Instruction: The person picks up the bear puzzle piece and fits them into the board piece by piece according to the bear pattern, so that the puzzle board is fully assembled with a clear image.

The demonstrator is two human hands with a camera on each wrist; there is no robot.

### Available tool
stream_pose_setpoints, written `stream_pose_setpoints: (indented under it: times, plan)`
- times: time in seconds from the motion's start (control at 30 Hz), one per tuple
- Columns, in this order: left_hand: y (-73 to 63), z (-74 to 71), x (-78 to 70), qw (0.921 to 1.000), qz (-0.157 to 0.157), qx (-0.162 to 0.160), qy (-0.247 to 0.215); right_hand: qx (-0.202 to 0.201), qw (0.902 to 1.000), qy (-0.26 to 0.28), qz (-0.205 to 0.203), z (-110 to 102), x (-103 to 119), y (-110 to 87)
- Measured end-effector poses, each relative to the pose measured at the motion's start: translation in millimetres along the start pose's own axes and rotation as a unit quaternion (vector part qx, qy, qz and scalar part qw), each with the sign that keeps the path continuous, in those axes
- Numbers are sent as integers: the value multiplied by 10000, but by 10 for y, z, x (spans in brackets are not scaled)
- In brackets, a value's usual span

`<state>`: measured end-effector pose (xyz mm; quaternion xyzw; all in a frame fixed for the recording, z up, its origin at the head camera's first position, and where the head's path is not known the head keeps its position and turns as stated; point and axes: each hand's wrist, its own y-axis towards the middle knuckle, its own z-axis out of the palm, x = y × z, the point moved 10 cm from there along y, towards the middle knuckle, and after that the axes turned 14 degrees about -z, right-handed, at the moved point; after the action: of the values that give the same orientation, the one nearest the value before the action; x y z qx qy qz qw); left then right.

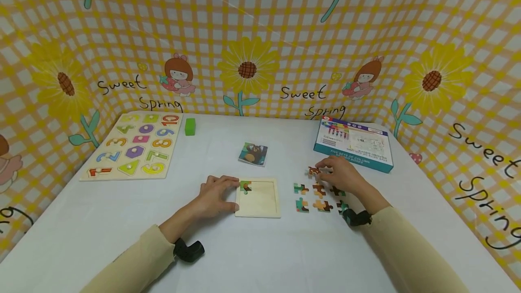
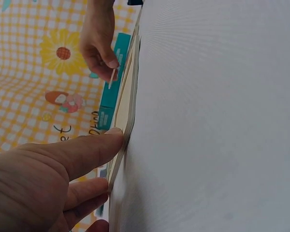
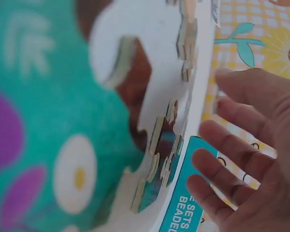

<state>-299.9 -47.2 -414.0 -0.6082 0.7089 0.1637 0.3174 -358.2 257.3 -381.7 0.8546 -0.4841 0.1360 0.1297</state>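
A shallow wooden puzzle tray (image 1: 278, 200) lies mid-table, with one puzzle piece (image 1: 245, 186) in its upper left corner. My left hand (image 1: 215, 197) touches the tray's left edge, thumb and fingers apart and fairly straight; its fingertips also meet the rim in the left wrist view. To the right, my right hand (image 1: 338, 175) pinches a brown puzzle piece (image 1: 313, 172) by its side. In the left wrist view that held piece (image 2: 112, 77) appears edge-on, clear of the tray. Several loose pieces (image 1: 301, 188) lie in rows below the right hand, some partly hidden by its wrist.
A small bear picture card (image 1: 253, 154) lies beyond the tray. At the back right sits a teal-sided box (image 1: 353, 144). On the left are a wooden number board (image 1: 132, 148) and a green block (image 1: 190, 127). Patterned cloth (image 1: 260, 26) walls the table's back and sides.
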Motion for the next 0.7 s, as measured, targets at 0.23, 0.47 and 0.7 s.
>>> stream_pose_setpoints:
  times: [0.23, 0.47, 0.7]
  plan:
    - [-7, 19, 7, 10000, -24, 16, 46, -70, 9999, 106, 87, -41, 77, 14]
    - [-13, 11, 3, 10000, 8, 2, -22, -262, 9994, 106, -197, -95, 344, 65]
    - [-17, -13, -15, 10000, 45, -6, -5, -266, 9991, 141, -292, -58, 594, 140]
